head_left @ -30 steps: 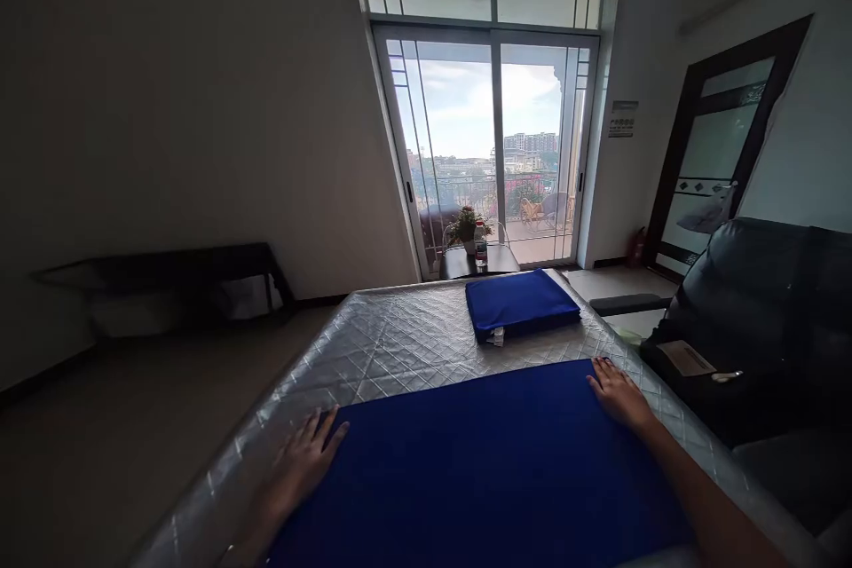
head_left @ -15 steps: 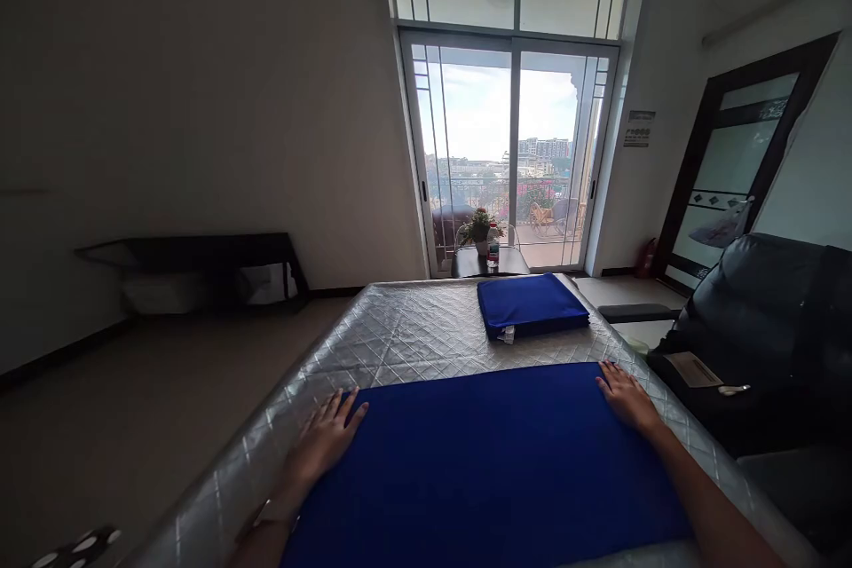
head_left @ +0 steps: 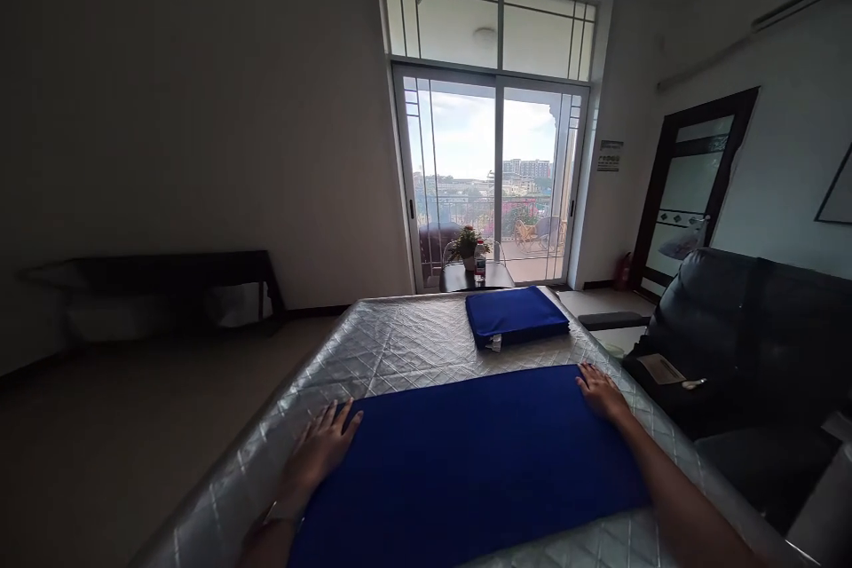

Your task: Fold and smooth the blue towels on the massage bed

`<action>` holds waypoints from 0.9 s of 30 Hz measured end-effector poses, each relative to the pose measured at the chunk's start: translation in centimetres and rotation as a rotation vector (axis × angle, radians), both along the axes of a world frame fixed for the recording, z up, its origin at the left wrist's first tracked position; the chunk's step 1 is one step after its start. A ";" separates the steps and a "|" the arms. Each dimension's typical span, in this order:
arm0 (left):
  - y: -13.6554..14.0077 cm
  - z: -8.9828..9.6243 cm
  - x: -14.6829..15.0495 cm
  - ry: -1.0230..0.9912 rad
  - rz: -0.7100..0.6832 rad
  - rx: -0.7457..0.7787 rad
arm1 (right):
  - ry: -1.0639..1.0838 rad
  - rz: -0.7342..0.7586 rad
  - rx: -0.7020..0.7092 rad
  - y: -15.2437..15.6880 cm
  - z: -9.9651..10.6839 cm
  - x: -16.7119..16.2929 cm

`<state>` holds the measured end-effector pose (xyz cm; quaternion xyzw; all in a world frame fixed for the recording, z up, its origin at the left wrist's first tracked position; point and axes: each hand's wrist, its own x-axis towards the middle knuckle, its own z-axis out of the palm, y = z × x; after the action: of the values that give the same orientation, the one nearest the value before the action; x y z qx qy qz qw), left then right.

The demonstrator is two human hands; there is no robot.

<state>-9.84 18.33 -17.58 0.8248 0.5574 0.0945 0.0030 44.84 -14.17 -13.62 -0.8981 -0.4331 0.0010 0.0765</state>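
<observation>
A blue cloth point(head_left: 466, 461) lies spread flat on a table with a silvery quilted cover point(head_left: 399, 337). At its far left corner, my left hand point(head_left: 324, 444) rests with fingers spread, touching the cloth's edge. My right hand point(head_left: 601, 392) lies flat on the far right corner, its fingers stretched out. Neither hand grips anything. Beyond the spread piece sits a folded stack of the same blue cloth point(head_left: 516, 315), with a small white tag at its near edge.
A black armchair point(head_left: 719, 328) stands close on the right, bearing a brown card point(head_left: 661, 368) and a small pale object. Past the far edge, a small dark table point(head_left: 453, 278) holds a potted plant point(head_left: 469, 241) and a bottle point(head_left: 480, 263). A dark rack point(head_left: 173, 266) stands along the left wall.
The camera view has tilted up and turned slightly right. Both hands stay at the far corners of the cloth, and the folded stack has not moved on the cover.
</observation>
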 end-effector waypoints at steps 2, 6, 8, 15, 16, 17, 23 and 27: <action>0.3 -0.3 0.0 0.012 0.008 0.003 | -0.004 -0.001 -0.007 -0.1 0.3 -0.3; -0.2 0.1 0.1 0.017 0.003 0.017 | -0.027 -0.021 -0.031 -0.5 1.8 -1.0; -0.8 0.7 0.3 0.014 0.000 0.009 | -0.056 -0.053 -0.028 -0.1 2.9 -1.9; -1.6 1.3 0.4 0.040 -0.043 0.103 | -0.104 0.239 0.056 7.1 4.5 -13.3; -1.3 1.0 0.3 0.025 -0.048 0.106 | -0.094 0.312 0.063 8.5 4.1 -15.7; -1.0 0.7 0.2 0.009 -0.049 0.098 | -0.074 0.397 0.072 9.8 3.5 -17.9; 0.2 -0.3 -0.3 -0.019 -0.048 0.000 | 0.183 0.627 0.114 13.1 0.9 -24.3; 0.0 0.1 -0.6 0.031 -0.060 -0.016 | 0.184 0.586 0.077 11.1 0.9 -20.8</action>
<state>-10.39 18.30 -17.48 0.8424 0.5332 0.0769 0.0037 24.07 -3.03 -12.71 -0.7277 -0.6645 0.0881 0.1457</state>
